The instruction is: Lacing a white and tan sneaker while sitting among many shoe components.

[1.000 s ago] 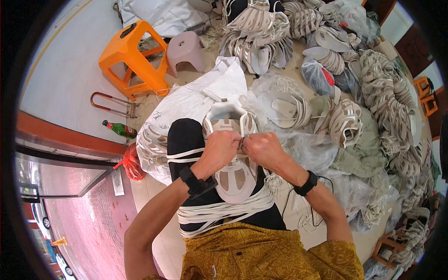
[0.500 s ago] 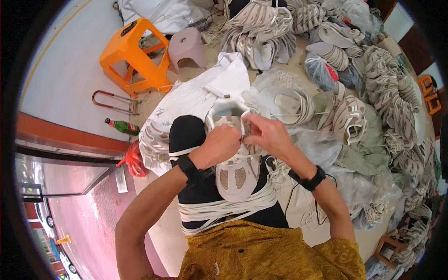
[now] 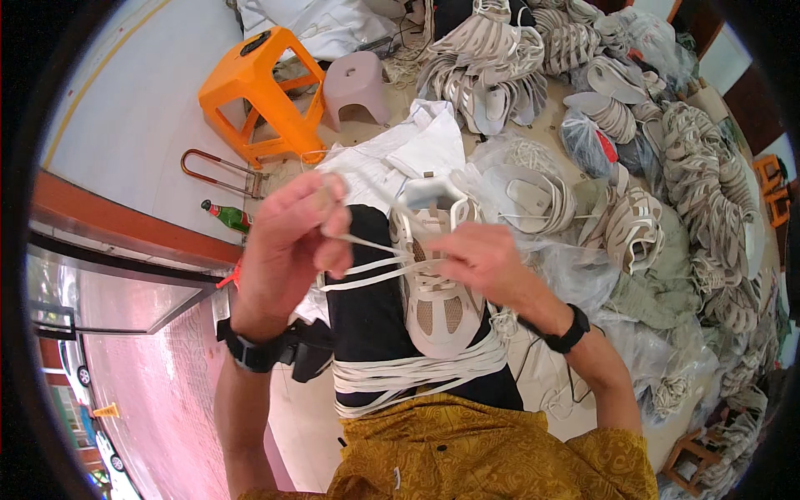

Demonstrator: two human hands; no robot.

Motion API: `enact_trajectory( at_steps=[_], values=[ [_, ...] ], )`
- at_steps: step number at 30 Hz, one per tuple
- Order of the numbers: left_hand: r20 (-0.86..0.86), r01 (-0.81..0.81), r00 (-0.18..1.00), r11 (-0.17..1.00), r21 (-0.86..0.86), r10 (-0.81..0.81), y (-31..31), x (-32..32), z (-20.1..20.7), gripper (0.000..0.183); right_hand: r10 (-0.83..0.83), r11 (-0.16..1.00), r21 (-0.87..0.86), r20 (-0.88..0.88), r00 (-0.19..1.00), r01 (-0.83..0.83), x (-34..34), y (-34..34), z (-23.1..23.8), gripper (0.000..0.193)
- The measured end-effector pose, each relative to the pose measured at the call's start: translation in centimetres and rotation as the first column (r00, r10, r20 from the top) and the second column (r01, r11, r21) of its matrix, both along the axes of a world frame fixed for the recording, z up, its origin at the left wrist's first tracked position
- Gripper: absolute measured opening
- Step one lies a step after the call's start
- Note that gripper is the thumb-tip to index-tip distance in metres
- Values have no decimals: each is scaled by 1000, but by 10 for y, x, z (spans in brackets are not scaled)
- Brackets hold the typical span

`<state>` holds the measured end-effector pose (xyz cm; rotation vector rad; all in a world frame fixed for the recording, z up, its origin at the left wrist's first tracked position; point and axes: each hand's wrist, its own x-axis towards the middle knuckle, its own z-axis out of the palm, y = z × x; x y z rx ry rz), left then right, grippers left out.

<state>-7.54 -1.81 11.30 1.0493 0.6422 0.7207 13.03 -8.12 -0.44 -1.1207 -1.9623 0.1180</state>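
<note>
A beige and white sneaker upper [image 3: 447, 325] with mesh windows lies across my black-clad thighs, its opening facing away from me. Raised to its left, my left hand [image 3: 290, 237] pinches a whitish shoelace [image 3: 375, 245] that stretches toward the lacing rows. My right hand [image 3: 483, 262] is closed over the shoe's right lacing edge, where a strand of lace runs up to its fingers; the fingertips are blurred. Other lace strands hang over my left thigh. Closer to me, a bundle of white laces [image 3: 417, 377] is wound around both thighs.
An orange stool [image 3: 265, 92] and a small mauve stool [image 3: 357, 87] stand beyond a white sack [image 3: 367, 162]. A green bottle [image 3: 225, 216] is by the wall at left. Stacked shoe uppers [image 3: 708, 175] and plastic bags [image 3: 575, 271] crowd the right side.
My left hand has moved from the shoe up and to the left, drawing a length of lace out. My right hand stays at the shoe, slightly lower. The whole view has shifted a little.
</note>
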Motion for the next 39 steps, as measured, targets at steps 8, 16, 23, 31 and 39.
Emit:
enact_trajectory(
  at_steps=[8,16,23,31,39],
  values=[
    [368,-231,911,970,80,186,34,-22,-7,22,55,965,-191,-524,850,-180,45,17,-2,17],
    [433,-664,579,708,-241,691,147,-264,-87,32,-455,890,-455,-888,73,9,317,-8,-25,14],
    [-52,-810,545,542,222,837,169,-381,-105,27,-475,842,-454,-880,1,292,426,-46,-4,19],
    [-483,308,511,373,875,711,91,-109,-104,18,-796,600,-707,-477,373,374,341,2,-13,14],
    [-723,733,533,187,654,439,14,33,-105,25,-733,674,-620,-488,475,402,320,6,9,19]
  ],
)
